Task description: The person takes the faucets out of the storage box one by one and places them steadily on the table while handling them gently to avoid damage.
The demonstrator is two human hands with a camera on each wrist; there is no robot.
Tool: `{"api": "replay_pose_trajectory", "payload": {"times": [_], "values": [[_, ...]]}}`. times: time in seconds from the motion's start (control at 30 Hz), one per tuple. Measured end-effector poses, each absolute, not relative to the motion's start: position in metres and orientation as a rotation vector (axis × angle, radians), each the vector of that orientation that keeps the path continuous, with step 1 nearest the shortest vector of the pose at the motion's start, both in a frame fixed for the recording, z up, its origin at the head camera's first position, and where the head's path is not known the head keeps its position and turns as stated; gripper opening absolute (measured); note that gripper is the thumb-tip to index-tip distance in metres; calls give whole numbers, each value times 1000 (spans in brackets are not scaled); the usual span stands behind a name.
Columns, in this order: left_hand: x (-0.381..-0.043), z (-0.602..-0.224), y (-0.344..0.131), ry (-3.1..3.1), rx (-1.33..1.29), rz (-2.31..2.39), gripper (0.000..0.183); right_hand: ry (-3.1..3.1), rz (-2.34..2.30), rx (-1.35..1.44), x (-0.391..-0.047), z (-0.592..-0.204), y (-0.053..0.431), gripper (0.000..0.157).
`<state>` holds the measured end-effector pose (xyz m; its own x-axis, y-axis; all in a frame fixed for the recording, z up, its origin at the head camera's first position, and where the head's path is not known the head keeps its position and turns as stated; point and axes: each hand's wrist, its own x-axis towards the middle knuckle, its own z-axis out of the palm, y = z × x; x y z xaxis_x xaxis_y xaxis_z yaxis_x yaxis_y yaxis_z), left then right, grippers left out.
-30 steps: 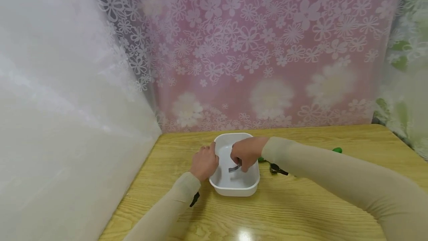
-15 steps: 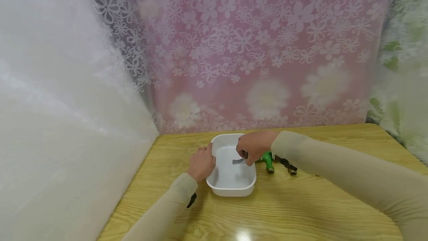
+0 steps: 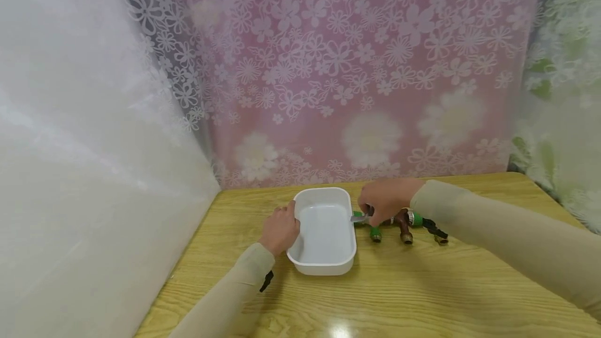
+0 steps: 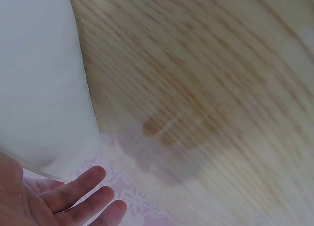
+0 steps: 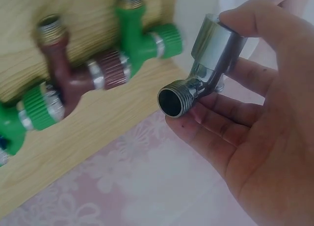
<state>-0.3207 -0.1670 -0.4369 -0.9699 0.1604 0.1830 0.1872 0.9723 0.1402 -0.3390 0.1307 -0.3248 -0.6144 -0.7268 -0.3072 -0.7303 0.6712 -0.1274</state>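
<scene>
In the head view a white plastic tub (image 3: pixel 321 268) stands on the wooden table. My left hand (image 3: pixel 280 227) grips its left rim; in the left wrist view several fingers (image 4: pixel 86 189) spread loosely beside the tub wall. Just past the tub's right rim, my right hand (image 3: pixel 387 200) holds a chrome angle valve (image 5: pixel 211 44) between thumb and fingers, its threaded mouth facing out. Behind and below this hand lies a row of joined green and brown tee fittings (image 5: pixel 68 76) with brass threaded ends. The hand and sleeve partly hide the row in the head view.
The wooden table (image 3: pixel 394 296) extends on both sides of the tub. A pink floral curtain (image 3: pixel 357 93) hangs behind its back edge, with a white sheet (image 3: pixel 94 171) on the left and a green-patterned one (image 3: pixel 559 119) on the right.
My right hand has moved right, from inside the tub to beyond its right rim, carrying the chrome angle valve. More of the fitting row shows. My left hand stays on the rim.
</scene>
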Motion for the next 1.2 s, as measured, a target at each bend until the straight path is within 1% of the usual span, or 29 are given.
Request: {"api": "replay_pose_trajectory", "payload": {"times": [0.07,0.17,0.23,0.43,0.73,0.93,1.2], "values": [[-320,-436,-167,-2948,-258,-232,50,2560,2,-1147,-339,-325,140,5],[-320,-436,-166,-2950,-247,-231,51,2568,-9,-1114,-339,-325,152,12],[-320,-435,-167,-2949,-242,-235,50,2578,-15,-1093,-339,-325,160,13],[-321,-435,-166,-2957,-230,-242,50,2614,-13,-1041,-339,-329,186,8],[-320,-436,-166,-2962,-233,-256,51,2677,-72,-971,-334,-340,221,13],[-319,-434,-165,-2962,-231,-242,51,2714,-142,-932,-338,-351,249,18],[-319,-435,-164,-2965,-231,-240,50,2735,-159,-870,-340,-360,282,15]]}}
